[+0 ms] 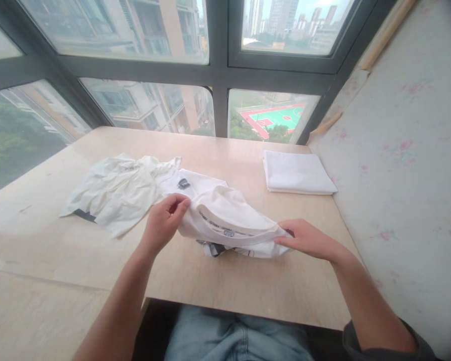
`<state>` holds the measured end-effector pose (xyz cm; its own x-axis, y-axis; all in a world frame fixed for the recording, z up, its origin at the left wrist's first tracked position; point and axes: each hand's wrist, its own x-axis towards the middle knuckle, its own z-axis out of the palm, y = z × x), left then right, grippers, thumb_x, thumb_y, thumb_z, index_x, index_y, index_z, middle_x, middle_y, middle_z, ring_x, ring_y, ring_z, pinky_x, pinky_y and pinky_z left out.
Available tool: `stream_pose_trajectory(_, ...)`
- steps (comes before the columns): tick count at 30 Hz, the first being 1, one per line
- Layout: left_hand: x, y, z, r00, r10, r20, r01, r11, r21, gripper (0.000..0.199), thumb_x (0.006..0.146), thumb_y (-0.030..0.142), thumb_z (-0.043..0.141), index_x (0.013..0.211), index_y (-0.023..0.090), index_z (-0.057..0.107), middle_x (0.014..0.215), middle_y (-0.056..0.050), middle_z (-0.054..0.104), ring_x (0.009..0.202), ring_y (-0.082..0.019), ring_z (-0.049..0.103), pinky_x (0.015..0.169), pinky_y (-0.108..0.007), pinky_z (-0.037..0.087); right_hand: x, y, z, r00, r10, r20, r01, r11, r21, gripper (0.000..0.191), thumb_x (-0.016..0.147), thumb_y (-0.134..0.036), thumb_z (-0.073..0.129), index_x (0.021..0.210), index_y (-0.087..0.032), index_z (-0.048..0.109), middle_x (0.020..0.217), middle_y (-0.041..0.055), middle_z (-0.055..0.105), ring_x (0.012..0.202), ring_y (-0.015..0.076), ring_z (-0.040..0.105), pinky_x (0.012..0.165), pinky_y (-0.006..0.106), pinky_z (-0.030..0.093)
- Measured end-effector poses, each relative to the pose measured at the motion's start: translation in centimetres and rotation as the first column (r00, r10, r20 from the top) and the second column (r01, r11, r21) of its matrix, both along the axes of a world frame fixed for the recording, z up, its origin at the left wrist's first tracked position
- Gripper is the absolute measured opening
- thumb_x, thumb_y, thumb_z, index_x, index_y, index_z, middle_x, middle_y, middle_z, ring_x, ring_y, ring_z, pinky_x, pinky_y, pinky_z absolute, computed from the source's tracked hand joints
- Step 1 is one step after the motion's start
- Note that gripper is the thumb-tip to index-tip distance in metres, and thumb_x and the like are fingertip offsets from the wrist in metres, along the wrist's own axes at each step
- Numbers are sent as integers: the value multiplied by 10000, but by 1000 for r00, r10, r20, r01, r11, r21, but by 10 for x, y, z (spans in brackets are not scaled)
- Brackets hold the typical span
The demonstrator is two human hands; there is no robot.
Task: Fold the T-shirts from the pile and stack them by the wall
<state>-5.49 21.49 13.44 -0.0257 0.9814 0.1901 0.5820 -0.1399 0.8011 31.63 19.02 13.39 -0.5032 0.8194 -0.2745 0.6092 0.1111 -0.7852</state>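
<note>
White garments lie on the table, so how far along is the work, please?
The neatly folded white cloth at right looks done. The left hand and right hand hold a white shirt with a printed collar. The crumpled off-white garment at left lies unfolded and seems left to do.

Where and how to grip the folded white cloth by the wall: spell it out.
Take the middle of the near edge of the folded white cloth, coming from the person's side, thumb on top, fingers under all layers. It lies flat; its right side sits close to the wall, while the near edge faces open tabletop, likely the easier way in.
</note>
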Motion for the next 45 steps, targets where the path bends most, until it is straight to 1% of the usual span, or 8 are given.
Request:
stream_pose_trajectory(9,26,-5,-12,973,-80,218,118,979,-164,278,871,446,636,1028,218,658,783,1,648,695,-136,564,614,-234,405,-7,-13,-10,881,-386,-274,442,877,185,340,926,-456,545,1147,-218,647,1104,58,685,958,203,626,777,280,496)
stream_pose_trajectory(13,77,-11,-14,894,-160,420,239,961,-142,297,876,375,641,1125,214,626,801,-1,648,731,-135,590,645,-235,440,-47,-17,-17,919,-310,-245,349,927,137,375,879,-434,615,1199,-245,664,1231,50,675,1100,227,627,940,328,483)
stream_pose_trajectory(18,120,-26,-15,753,-362,550,498,860,-116,283,936,323,563,1193,219,618,1009,-58,719,947,-178,666,833,-304,512,-81,-19,-32,909,-366,-199,375,927,6,356,806,-452,689,1039,-187,737,987,66,748,918,252,683,811,352,523)
stream_pose_trajectory(21,112,-31,-20,793,-351,497,437,897,-63,253,956,311,519,1148,216,654,1154,-78,710,1093,-203,649,961,-349,496,-80,-20,-39,821,-493,-289,509,860,-24,354,821,-437,664,1039,-171,747,1002,78,755,945,267,694,828,370,536)
stream_pose_trajectory(26,75,-33,-43,979,-29,202,35,999,-26,197,943,322,526,1013,200,664,1052,-59,717,1022,-204,656,946,-367,505,-62,-22,-40,734,-541,-410,547,829,-114,389,772,-440,723,1056,-175,755,1125,97,740,1079,298,678,926,413,538)
stream_pose_trajectory(34,83,-50,-55,913,-385,-133,386,922,-20,279,974,307,482,1209,228,611,1203,-101,661,1069,-233,627,912,-368,487,-58,-26,-40,633,-516,-577,549,825,-136,358,841,-454,677,1083,-200,751,1167,83,726,1145,269,644,1008,396,493)
stream_pose_trajectory(40,100,-47,-31,902,-428,-59,432,897,94,317,904,319,588,1200,207,603,1196,-130,639,1131,-271,586,983,-402,456,-62,-31,-14,799,-337,-498,332,938,-103,370,856,-483,660,1073,-201,758,1096,73,739,1053,271,673,941,394,526)
stream_pose_trajectory(45,97,-44,-20,893,-425,147,427,904,18,172,939,311,523,965,193,646,927,-56,695,878,-193,635,824,-308,492,-54,-29,5,891,-212,-402,229,973,-4,371,881,-458,642,1165,-231,715,1145,57,714,1070,251,656,944,371,522)
